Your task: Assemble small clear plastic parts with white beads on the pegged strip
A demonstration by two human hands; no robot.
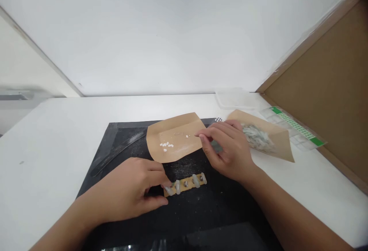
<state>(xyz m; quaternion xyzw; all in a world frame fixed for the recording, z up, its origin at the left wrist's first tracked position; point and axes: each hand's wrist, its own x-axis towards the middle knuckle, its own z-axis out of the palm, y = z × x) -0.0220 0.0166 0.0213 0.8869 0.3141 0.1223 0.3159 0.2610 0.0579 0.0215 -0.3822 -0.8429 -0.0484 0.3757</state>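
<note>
Studded strip [186,184] inside edges of mat [224,205], parted left hand [135,187] touching; right hand [228,147] pinched at right edge of paper [184,149], load indiscernible: likely picking, next demanding precision.

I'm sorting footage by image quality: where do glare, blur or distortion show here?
Head view: bright glints along the bottom of the black mat; head view: the pale pile on the right looks smeared, while the strip by the left hand reads more clearly; head view: wide-angle stretch toward the borders, top right corner darkened.
</note>
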